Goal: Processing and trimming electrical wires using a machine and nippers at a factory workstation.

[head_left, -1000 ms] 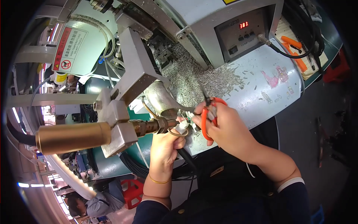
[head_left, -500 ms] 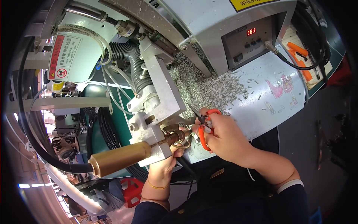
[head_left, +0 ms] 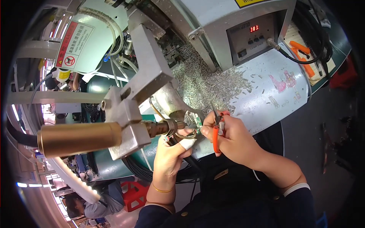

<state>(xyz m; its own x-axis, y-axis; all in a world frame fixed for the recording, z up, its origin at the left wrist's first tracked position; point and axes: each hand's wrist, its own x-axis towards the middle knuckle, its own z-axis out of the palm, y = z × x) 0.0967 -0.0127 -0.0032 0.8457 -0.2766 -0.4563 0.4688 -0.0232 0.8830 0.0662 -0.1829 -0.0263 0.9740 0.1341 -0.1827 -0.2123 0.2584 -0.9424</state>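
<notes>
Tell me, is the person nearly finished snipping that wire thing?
Hard to say. Done: a heap of small silver metal offcuts covers the pale blue table. In hand: the right hand grips orange-handled cutters, while the left hand holds a black cable's end by the brass nozzle. What's left doesn't show.
</notes>
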